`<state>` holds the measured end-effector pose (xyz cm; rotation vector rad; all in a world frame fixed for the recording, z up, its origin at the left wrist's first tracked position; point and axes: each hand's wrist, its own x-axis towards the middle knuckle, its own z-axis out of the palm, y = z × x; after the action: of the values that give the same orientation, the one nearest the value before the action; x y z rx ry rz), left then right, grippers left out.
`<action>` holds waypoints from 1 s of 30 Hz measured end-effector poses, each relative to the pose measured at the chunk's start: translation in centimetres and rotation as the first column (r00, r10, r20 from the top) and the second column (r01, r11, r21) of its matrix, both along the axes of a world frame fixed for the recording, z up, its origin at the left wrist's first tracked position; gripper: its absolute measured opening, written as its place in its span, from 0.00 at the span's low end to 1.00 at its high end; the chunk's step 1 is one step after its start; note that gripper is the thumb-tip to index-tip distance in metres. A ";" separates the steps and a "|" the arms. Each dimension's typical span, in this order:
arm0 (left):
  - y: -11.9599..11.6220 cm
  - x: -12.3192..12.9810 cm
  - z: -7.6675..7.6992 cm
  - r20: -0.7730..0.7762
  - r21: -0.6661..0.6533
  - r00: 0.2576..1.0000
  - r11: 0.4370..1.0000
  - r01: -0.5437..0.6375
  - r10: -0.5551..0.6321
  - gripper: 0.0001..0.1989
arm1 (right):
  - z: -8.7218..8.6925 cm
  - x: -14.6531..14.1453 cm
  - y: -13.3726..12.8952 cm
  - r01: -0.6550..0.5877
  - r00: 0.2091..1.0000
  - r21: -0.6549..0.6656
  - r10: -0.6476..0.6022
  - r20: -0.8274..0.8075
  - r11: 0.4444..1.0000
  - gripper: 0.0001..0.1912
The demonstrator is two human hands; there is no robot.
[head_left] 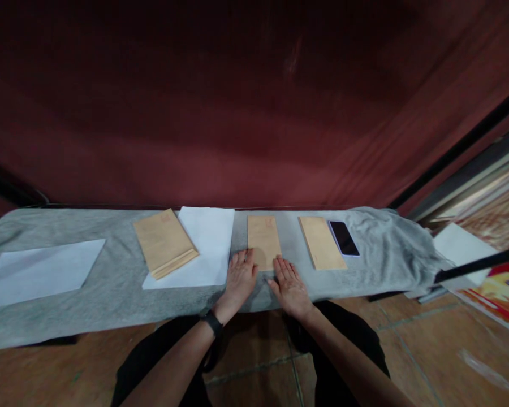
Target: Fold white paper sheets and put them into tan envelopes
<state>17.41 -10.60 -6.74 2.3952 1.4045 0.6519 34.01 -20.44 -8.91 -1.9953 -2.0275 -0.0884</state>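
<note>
A brown envelope [264,240] lies flat on the grey cloth in front of me. My left hand [241,275] rests flat at its lower left corner, fingers stretched out, a black band on the wrist. At the lower right corner lies my right hand [292,287], with its fingers spread and nothing held. To the right is another stack of brown envelopes [322,243], beside a dark-screened phone [344,238]. On the left, several brown envelopes [163,240] overlap white paper sheets [212,243].
The grey cloth [123,282] covers a long narrow surface against a dark red wall [237,141]. More white paper [46,271] lies at the far left. Black metal bars [483,263] and a red and yellow item [503,288] stand at the right.
</note>
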 end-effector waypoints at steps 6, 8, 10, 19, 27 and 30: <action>0.8 0.2 -0.7 0.269 -0.201 0.958 0.979 -0.041 0.095 0.39 | -0.8 -1.0 0.3 0.100 0.994 0.112 -0.104 0.034 0.989 0.34; 1.4 0.4 -0.9 0.365 -0.315 0.918 0.948 -0.033 0.153 0.43 | -0.7 -1.5 0.6 0.131 0.990 0.123 -0.137 0.037 0.984 0.34; 2.0 0.7 -0.7 0.464 -0.439 0.860 0.898 0.015 0.212 0.45 | -0.3 -2.0 0.8 0.156 0.986 0.103 -0.160 0.037 0.982 0.33; 0.5 2.1 4.2 0.797 -0.565 0.524 0.677 0.472 0.301 0.23 | 3.5 -0.4 3.5 0.204 0.830 0.048 -0.147 -0.538 0.978 0.27; -0.6 3.2 3.8 0.705 -0.709 0.507 0.497 0.499 0.496 0.38 | 2.8 -0.4 4.2 0.190 0.138 -0.170 -0.197 -0.971 0.967 0.40; -0.4 3.7 3.1 0.692 -0.722 0.495 0.507 0.471 0.525 0.37 | 2.5 -0.5 3.9 0.123 0.265 -0.230 -0.255 -0.930 0.965 0.38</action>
<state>21.08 -11.01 -3.60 0.8594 0.8740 0.7380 33.49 -16.53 -6.37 -1.6022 -0.9468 0.9930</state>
